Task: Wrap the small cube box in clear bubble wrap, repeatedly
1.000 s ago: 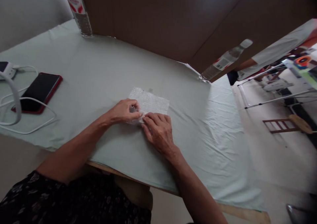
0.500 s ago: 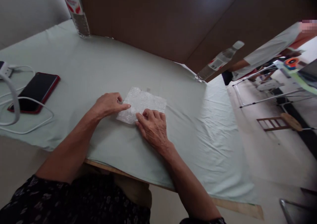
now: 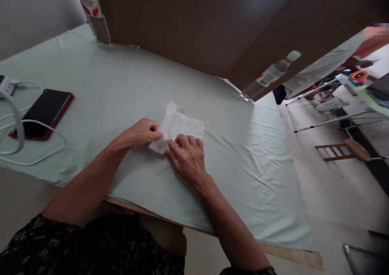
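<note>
A small sheet of clear bubble wrap lies on the pale green cloth, its left part lifted and folded upward. My left hand pinches that left edge between thumb and curled fingers. On the lower right part of the wrap rests my right hand, fingers bent and close together, the fingertips pressing on the plastic. Whether the right fingers also grip some of it cannot be made out.
A red-cased phone and white cables lie at the left. Two bottles, one upright and one leaning, stand against a brown board. A person's sleeve shows beyond, near a wooden stool.
My left hand has closed on the wrap's left edge and shifted slightly right. That edge has risen and folded over. The right hand has stayed nearly still.
</note>
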`<action>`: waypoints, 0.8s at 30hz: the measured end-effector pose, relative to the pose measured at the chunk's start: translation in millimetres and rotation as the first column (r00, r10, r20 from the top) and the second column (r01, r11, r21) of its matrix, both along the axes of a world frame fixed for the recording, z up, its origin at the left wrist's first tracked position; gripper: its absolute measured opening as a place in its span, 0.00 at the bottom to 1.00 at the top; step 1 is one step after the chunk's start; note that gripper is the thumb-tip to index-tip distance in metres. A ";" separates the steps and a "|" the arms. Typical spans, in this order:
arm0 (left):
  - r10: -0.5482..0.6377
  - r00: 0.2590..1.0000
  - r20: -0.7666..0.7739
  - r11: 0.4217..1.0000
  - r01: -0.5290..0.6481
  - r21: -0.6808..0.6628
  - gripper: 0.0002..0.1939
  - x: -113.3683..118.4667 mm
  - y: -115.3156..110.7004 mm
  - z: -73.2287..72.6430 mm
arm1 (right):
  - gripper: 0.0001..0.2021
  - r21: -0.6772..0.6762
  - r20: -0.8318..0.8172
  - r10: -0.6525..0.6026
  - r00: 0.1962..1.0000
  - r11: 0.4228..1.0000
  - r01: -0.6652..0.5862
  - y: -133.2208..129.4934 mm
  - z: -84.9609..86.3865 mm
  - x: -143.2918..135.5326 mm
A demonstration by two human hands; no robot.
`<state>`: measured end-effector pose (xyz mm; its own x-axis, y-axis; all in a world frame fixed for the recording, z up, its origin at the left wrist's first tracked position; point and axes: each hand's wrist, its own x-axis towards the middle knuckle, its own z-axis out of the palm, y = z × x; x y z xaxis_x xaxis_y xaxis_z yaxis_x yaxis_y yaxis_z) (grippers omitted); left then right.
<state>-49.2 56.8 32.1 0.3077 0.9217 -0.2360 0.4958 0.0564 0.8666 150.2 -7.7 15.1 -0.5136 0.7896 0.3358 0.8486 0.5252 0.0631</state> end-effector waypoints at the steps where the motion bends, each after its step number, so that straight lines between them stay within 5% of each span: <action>1: 0.016 0.998 0.056 0.999 -0.014 -0.030 0.15 3.4 -1.9 -0.1 | 0.07 -0.008 0.007 0.001 1.000 1.000 -0.001 0.0 1.2 -0.5; 10: 0.109 0.908 0.405 0.980 -0.031 -0.194 0.12 22.5 -7.2 -10.3 | 0.12 -0.070 -0.048 0.012 0.999 0.997 -0.015 -0.1 7.9 2.8; 16: -0.041 0.903 0.428 0.982 0.115 -0.149 0.06 21.0 -11.1 -6.1 | 0.05 -0.126 -0.172 0.035 0.984 0.990 -0.057 -1.6 12.1 7.4; 20: -0.175 0.941 0.289 0.984 0.163 0.065 0.11 25.5 -14.3 -11.5 | 0.03 -0.159 -0.336 0.064 0.940 0.980 -0.124 -2.5 20.8 18.9; 24: -0.208 0.978 0.006 0.869 0.182 0.459 0.09 33.5 -19.9 -19.1 | 0.05 -0.094 -0.504 -0.127 0.854 0.991 0.092 -8.4 28.0 49.5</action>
